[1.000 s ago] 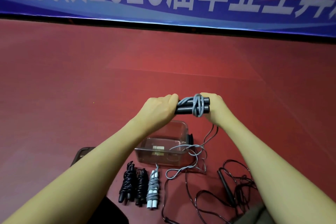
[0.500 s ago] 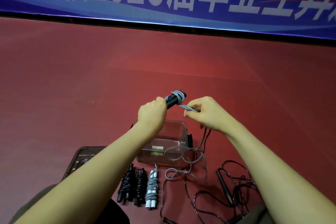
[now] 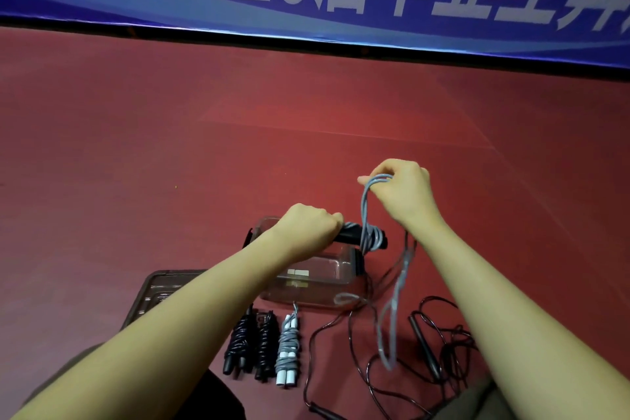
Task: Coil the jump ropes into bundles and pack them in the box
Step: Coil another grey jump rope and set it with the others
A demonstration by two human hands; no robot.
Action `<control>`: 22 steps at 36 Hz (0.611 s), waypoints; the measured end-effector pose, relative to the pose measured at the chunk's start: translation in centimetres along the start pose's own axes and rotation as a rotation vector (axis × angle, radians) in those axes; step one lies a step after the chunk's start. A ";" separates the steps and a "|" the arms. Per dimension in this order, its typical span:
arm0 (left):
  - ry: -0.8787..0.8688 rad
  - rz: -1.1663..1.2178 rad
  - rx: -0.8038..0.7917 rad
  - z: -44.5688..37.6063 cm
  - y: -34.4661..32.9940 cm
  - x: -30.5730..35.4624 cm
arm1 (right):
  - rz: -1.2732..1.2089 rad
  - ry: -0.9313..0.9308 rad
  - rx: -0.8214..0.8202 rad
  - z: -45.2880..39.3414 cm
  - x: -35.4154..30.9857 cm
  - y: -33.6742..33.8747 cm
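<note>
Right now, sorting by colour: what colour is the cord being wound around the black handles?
Grey cord, clearest in the head view.

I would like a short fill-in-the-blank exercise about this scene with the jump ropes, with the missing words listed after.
1. The left hand grips the black handles, around which a ___ cord is wound.
2. The right hand pinches the cord and holds it ___ the handles.
3. On the floor before the clear box lie ___ finished bundles.
4. The bundle with white handles lies farthest to the ___.

Missing words: grey; above; three; right

Bare forearms, olive-brown trousers
</note>
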State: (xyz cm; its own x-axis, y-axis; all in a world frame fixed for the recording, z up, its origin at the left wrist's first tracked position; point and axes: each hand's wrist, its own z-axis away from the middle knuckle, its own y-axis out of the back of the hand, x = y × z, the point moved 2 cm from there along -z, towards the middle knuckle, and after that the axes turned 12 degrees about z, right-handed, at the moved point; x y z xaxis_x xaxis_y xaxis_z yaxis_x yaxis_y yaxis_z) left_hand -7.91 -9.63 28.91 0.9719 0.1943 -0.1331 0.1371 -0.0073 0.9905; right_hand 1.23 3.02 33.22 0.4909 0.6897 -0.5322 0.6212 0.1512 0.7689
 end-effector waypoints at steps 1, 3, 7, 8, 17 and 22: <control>-0.030 0.000 0.001 0.0 0.0 0.0 | 0.028 -0.022 -0.017 -0.2 0.3 -0.1; -0.127 0.025 0.071 0.0 0.2 -0.2 | 0.057 -0.047 -0.055 -0.4 0.7 -0.1; -0.341 0.110 0.356 0.3 0.8 -1.1 | 0.046 -0.087 -0.073 -0.5 1.5 0.6; -0.357 0.132 0.402 0.1 0.8 -1.3 | 0.033 -0.101 -0.079 -0.5 1.8 0.7; -0.282 0.188 0.703 0.6 3.6 -1.2 | -0.018 -0.084 -0.245 0.4 2.3 -0.2; -0.030 0.328 0.650 0.2 4.5 -0.3 | 0.051 -0.006 -0.381 1.7 0.4 -0.7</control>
State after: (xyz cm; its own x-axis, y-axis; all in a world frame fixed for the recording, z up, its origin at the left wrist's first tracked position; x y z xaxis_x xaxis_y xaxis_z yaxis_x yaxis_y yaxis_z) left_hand -7.51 -9.94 33.39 0.9860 0.0552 0.1571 -0.0851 -0.6438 0.7605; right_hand 2.00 1.93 31.84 0.5196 0.6995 -0.4906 0.3242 0.3698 0.8707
